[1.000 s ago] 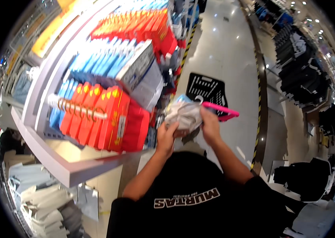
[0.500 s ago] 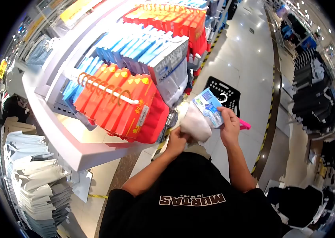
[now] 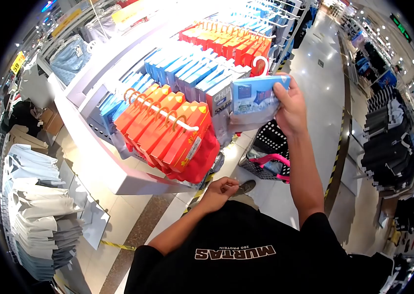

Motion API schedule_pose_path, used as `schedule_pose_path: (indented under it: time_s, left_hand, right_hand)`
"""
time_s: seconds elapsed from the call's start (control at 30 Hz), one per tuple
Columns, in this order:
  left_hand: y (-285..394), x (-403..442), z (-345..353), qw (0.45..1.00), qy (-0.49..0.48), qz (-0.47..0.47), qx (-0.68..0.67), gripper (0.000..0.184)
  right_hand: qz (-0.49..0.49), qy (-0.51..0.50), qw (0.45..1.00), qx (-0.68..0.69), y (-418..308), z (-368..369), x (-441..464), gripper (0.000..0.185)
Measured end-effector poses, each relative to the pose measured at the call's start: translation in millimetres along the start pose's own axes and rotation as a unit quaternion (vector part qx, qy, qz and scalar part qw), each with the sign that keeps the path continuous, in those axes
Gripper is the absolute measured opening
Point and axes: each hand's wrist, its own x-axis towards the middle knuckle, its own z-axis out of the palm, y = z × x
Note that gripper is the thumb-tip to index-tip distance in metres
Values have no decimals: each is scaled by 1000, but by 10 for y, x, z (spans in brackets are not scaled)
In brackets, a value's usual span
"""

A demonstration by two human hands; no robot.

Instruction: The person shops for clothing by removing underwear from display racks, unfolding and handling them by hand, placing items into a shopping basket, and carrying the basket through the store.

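My right hand [image 3: 292, 105] holds up a blue cardboard-topped hanging pack [image 3: 255, 100] by its right edge, thumb on the front. A white hook sticks up from the pack, and pale contents show below the card. Behind it hang grey and blue packs [image 3: 219, 100] on a rack. My left hand [image 3: 220, 192] is low in front of my shirt, fingers loosely curled together, with nothing visible in them. Nearest to it are the red packs [image 3: 187, 142] hanging on a white rod by orange hooks.
A black shopping basket [image 3: 253, 164] with a pink handle [image 3: 271, 158] stands on the floor below my right hand. The white rack edge [image 3: 133, 183] juts out to my left. Folded or hung light clothes [image 3: 38, 210] are at far left; dark clothes [image 3: 388, 157] line the right.
My right hand has raised the blue pack up and away, toward the rack. My left hand has let go of the pale part of the pack. The view has shifted, showing more basket.
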Motion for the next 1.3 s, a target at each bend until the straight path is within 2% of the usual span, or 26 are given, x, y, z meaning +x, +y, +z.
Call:
schedule_pose_path:
  time_s: [0.2,0.37,0.43,0.47,0.57,0.6,0.67,0.73,0.8,0.9,1.0,1.07,1.1,1.2,1.23,1.3]
  left_hand:
    - [433,-327,-259,996,49,78,22,24]
    - [481,-440,-401,985,117,125,10,23]
    - [460,-456,-413,984,132,120,8,22]
    - [454,-446,-416,983,137,120,6,22]
    - [437,-416,-430,987,120,107,3,22]
    - [430,-406,-425,987,114,113,1,23]
    - [428,-383,-386,987,110,120,5,24]
    - [466,-366,-416,989,94,105,51,31]
    - [511,-372,-414,991,107,82,20,21]
    - [529,-411,-459,991,103,75,32,33]
    - [513,-474,-476,992,103,64,31,33]
    - [568,-558,-475,990,121,24,72,26]
    - [596,-587,-466,987,130,5,92,23]
    - [453,-605,-400,978,202,2,43,25]
    - [422,-632,-364,971,229,66,27,27]
    - [401,-677,-274,968,242,66,2,27]
  right_hand:
    - [115,-39,993,-4,340,69,170,33]
    - [84,81,983,-142,489,74,70,41]
    - [-50,138,942,-302,499,199,-12,40]
    - [-121,164,903,-378,482,256,-54,40]
    - [-279,129,849,-430,342,474,-275,39]
    - [-280,71,853,-435,323,530,-367,37]
    - [-262,-72,877,-396,324,737,-477,45]
    - [-202,-113,869,-436,319,1003,-508,55]
    - [-178,-124,863,-455,392,1117,-488,64]
    - [-109,-141,897,-404,492,1075,-508,62]
    - [-68,-135,916,-371,474,1040,-561,58]
    - [-44,-150,938,-308,489,999,-578,57]
    - [-44,-174,929,-322,469,993,-561,54]
    - [76,-194,964,-166,448,1062,-605,50]
    - [142,-216,949,-178,410,1082,-616,42]
    - [138,-241,947,-160,398,973,-586,38]
